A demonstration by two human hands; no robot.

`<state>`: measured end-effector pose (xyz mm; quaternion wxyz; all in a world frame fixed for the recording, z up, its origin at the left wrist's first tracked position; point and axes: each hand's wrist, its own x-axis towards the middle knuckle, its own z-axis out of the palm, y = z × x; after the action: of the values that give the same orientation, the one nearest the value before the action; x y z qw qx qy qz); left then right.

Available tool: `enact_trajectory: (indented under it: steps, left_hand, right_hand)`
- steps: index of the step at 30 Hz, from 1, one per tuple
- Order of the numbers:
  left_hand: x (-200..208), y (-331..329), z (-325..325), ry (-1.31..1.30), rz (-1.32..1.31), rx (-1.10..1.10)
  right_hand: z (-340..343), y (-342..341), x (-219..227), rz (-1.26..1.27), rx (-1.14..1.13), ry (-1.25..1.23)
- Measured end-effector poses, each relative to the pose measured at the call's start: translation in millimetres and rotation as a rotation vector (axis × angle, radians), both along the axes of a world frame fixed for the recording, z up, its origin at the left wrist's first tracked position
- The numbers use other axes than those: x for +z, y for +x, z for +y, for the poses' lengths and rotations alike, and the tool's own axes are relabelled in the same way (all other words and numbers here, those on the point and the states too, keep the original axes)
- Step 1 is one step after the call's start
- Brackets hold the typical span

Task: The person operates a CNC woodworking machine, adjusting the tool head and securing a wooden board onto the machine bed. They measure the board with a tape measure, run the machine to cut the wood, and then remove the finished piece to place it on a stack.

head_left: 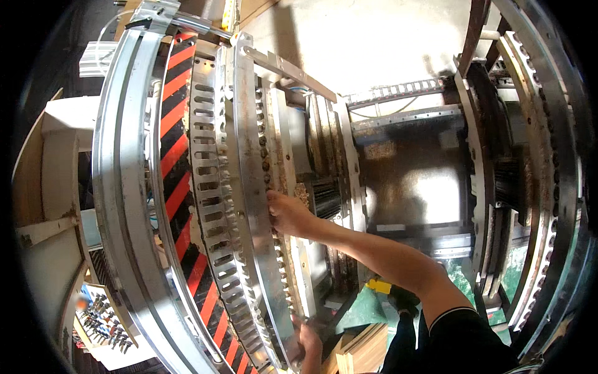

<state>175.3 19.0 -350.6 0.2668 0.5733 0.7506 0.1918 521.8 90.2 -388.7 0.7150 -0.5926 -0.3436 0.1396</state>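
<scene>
A long, flat metal bar [255, 181] runs lengthwise through the middle of the machine. My right hand [291, 215] reaches across from the lower right, its fingers curled closed at the bar's right edge. Lower down, near the bottom of the view, my left hand [308, 344] is at the same edge, its fingers bent around it and partly hidden. Left of the bar lies a slotted metal strip [208, 181], worn along its side. A rusty toothed rail [280, 143] stands just right of the bar, close to my right hand.
Red-and-black striped edging [176, 143] and a thick silver beam [118, 162] lie to the left. A dark worn plate [417, 174] sits between frames on the right. Stacked boards [358, 349] and a yellow object [379, 286] are near my legs. Several tools [107, 321] lie lower left.
</scene>
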Motion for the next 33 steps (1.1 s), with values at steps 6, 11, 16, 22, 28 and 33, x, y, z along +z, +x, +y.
enact_trajectory:
  steps: [6,11,16,22,28,33]
  left_hand:
    - [11.5,31.3,-2.1,-0.046,0.013,0.003]
    - [14.9,34.2,-4.2,-0.037,-0.110,0.085]
    - [-14.9,-13.1,6.2,0.014,-0.148,-0.005]
    - [17.9,21.6,3.2,-0.327,0.295,0.063]
    - [-54.3,-77.7,14.5,-0.216,0.448,-0.236]
    - [-4.4,-2.3,3.2,-0.008,-0.170,-0.176]
  right_hand:
    - [-47.8,57.4,28.4,0.638,0.428,-0.132]
    - [-24.6,46.6,16.7,0.553,0.378,-0.104]
    - [-13.2,31.3,14.2,0.257,0.279,-0.135]
    - [-12.2,16.5,7.9,-0.060,0.191,-0.136]
    - [-2.7,3.3,-6.9,-0.016,0.378,-0.242]
    - [3.3,-1.5,-48.0,0.333,0.429,-0.004]
